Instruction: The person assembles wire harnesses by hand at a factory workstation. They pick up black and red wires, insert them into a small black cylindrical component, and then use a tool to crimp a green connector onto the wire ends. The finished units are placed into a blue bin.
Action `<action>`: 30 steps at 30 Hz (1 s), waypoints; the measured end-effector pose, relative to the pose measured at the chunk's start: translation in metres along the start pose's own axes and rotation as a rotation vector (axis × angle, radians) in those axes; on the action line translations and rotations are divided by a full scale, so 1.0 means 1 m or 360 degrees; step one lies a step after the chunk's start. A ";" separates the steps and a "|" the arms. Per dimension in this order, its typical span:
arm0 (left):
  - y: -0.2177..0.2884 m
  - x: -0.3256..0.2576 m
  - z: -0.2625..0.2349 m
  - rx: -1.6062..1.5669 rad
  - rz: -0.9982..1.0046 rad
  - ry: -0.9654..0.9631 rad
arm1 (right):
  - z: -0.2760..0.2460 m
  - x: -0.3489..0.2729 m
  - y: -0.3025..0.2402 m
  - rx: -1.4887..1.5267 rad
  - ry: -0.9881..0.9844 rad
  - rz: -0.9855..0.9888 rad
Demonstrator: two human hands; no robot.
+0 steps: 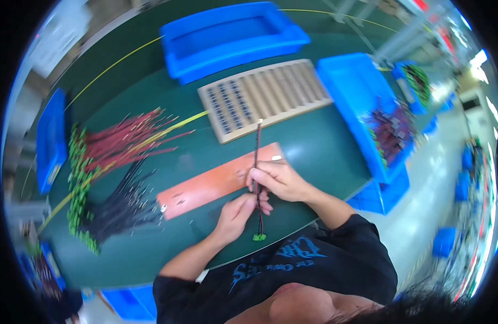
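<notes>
A thin cable of dark and red wires (257, 146) runs upright in front of me. It has a green connector (259, 237) at its near end and a small pale tip at its far end. My right hand (281, 179) pinches it about midway, thumb on top. Just below, my left hand (238, 215) has its fingers closed around the same cable. Both hands are over the near edge of an orange-red strip (216, 186) lying on the green table. Some fingertips are hidden behind the cable and blurred.
Bundles of red wires (124, 140) and black wires (127, 202) with green connectors lie at left. Beyond my hands stands a slotted wooden tray (205, 100) partly filled with small dark pieces. Blue bins stand at the back (178, 70), left (51, 140) and right (346, 108); the right one holds wires.
</notes>
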State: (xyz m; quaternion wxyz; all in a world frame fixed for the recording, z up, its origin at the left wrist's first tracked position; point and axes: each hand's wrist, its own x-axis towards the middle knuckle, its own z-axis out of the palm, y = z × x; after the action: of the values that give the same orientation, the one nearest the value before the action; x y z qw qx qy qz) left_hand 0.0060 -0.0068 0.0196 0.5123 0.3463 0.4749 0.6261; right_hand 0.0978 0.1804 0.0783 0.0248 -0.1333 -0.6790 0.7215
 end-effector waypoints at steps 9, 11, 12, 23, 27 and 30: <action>-0.003 0.008 0.004 0.0186 0.0193 0.0076 | -0.240 -0.131 -0.109 0.0736 0.0957 -0.0962; -0.003 0.005 0.003 0.0259 0.0205 0.0069 | -0.285 -0.149 -0.118 0.0507 0.1203 -0.1078; -0.004 0.006 0.003 0.0287 0.0211 0.0061 | -0.305 -0.160 -0.117 0.0321 0.1338 -0.1090; -0.005 0.003 0.004 0.0600 0.0296 0.0076 | -0.348 -0.151 -0.054 -0.0146 0.1604 -0.0641; -0.004 0.002 0.003 0.0652 0.0295 0.0079 | -0.351 -0.141 -0.043 0.0025 0.1523 -0.0346; -0.003 0.004 0.006 0.0648 0.0272 0.0078 | -0.376 -0.145 -0.028 -0.0139 0.1698 -0.0057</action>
State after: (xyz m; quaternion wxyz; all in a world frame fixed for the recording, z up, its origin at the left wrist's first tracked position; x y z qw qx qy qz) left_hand 0.0117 -0.0010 0.0188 0.3652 0.4663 0.5727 0.5668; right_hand 0.3188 0.5171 0.1129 0.3732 -0.4707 -0.6037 0.5241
